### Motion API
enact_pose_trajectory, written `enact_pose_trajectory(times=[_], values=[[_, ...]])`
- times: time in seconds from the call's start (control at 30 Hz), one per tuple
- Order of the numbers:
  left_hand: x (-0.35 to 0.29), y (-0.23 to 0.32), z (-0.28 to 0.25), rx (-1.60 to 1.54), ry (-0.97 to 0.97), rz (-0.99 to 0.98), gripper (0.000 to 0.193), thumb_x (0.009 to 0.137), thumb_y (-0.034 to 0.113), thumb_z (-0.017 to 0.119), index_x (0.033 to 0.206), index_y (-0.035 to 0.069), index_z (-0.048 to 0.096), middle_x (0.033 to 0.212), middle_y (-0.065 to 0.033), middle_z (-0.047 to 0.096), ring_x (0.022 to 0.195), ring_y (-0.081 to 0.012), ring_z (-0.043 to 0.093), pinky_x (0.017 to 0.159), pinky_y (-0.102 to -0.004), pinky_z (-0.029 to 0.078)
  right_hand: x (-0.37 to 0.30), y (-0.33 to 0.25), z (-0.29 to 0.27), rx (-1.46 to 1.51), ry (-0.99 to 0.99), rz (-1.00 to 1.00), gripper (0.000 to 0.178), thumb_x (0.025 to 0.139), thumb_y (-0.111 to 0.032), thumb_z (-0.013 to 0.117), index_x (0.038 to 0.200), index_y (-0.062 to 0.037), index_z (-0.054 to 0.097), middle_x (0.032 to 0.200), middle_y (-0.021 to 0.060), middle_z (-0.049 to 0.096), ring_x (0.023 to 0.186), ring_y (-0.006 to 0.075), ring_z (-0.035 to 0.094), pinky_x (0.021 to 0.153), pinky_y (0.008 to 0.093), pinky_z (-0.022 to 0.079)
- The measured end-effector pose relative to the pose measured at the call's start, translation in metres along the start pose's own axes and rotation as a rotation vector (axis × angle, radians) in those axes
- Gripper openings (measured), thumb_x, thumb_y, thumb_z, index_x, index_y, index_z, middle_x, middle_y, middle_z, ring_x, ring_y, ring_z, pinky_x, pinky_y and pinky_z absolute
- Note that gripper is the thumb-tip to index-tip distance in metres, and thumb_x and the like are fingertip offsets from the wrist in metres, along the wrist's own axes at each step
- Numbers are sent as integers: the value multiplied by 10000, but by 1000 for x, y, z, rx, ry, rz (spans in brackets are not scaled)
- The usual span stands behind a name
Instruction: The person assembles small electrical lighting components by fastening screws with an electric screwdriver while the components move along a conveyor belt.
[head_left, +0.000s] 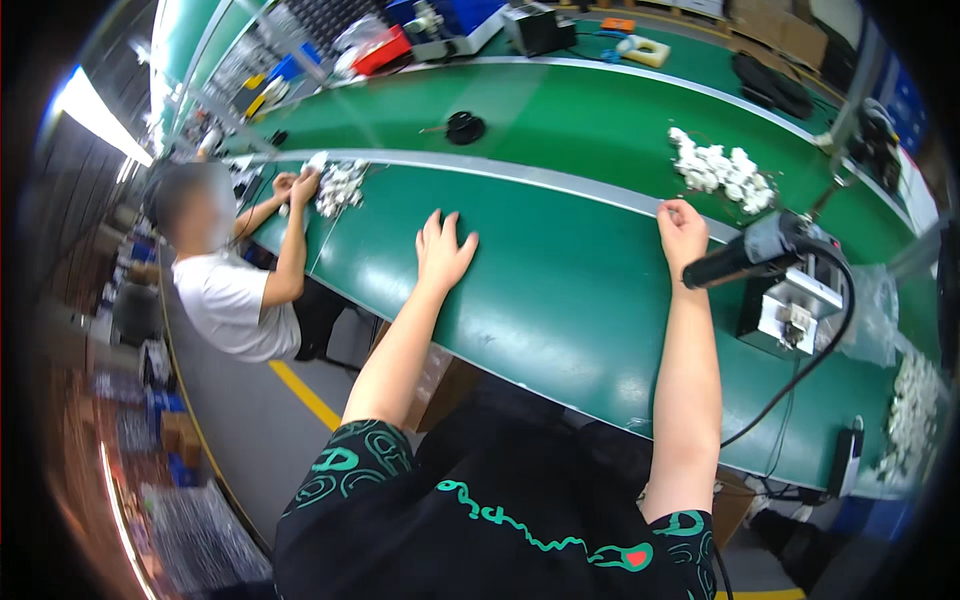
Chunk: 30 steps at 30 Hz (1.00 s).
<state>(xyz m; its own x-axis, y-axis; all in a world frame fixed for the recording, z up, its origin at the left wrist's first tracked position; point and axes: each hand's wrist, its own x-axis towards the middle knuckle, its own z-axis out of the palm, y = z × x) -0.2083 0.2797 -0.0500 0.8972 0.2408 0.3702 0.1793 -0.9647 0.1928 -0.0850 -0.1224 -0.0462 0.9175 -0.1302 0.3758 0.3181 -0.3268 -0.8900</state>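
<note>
My left hand (443,252) is over the green worktable (540,290), its fingers spread and nothing in them. Whether the palm touches the surface I cannot tell. My right hand (683,232) is closed, fingers curled together, near the metal rail (560,183) at the table's far edge. Anything inside those fingers is hidden or too small to make out. Beyond that hand, a heap of small white parts with thin wires (725,172) lies on the green conveyor belt (580,120). Right beside my right wrist is a black cylindrical device (735,258) with a thick black cable.
A metal fixture (793,318) stands right of my right forearm, by a clear plastic bag (870,320). More white parts (912,415) lie at the far right. A black spool-like object (464,127) rests on the belt. At left, a co-worker (240,290) handles white parts (340,188).
</note>
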Motion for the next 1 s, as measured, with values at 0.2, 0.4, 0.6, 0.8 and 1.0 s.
enact_pose_trajectory(times=[0.2, 0.4, 0.6, 0.8, 1.0], values=[[57, -9, 18, 40, 21, -297, 691, 883, 464, 612, 1427, 59, 482, 1496, -267, 383, 1421, -396, 335, 1162, -550, 243, -3, 0, 18, -47, -100, 24, 108, 883, -160, 712, 877, -52, 703, 520, -34, 450, 504, 52, 394, 491, 274, 327], [88, -72, 13, 233, 268, -313, 708, 836, 379, 630, 1449, 86, 430, 1492, -246, 377, 1409, -388, 341, 1136, -650, 215, 4, -3, 23, 20, -161, 101, 90, 890, -98, 722, 950, -35, 698, 563, -88, 423, 523, 15, 354, 491, 232, 267], [124, -154, 7, 423, 265, -470, 723, 812, 440, 629, 1438, 124, 452, 1494, -232, 392, 1395, -392, 358, 1113, -627, 252, 2, -1, 23, -29, -159, 119, 121, 862, -68, 738, 967, -29, 692, 571, -83, 435, 538, 17, 376, 504, 226, 295], [184, -171, -5, 589, 93, -332, 762, 798, 615, 590, 1365, 105, 581, 1427, -274, 496, 1357, -496, 385, 1115, -614, 285, -4, 14, 3, -151, -125, 166, 259, 823, -245, 764, 1022, -87, 716, 837, 79, 742, 767, 172, 713, 722, 329, 565], [266, -294, -33, 832, -282, -259, 717, 952, 623, 445, 1532, 203, 397, 1501, -279, 420, 1375, -466, 406, 1118, -536, 354, 10, -22, 18, -193, -61, -6, 215, 800, -234, 778, 943, -88, 715, 653, 47, 649, 592, 133, 632, 565, 298, 514]])
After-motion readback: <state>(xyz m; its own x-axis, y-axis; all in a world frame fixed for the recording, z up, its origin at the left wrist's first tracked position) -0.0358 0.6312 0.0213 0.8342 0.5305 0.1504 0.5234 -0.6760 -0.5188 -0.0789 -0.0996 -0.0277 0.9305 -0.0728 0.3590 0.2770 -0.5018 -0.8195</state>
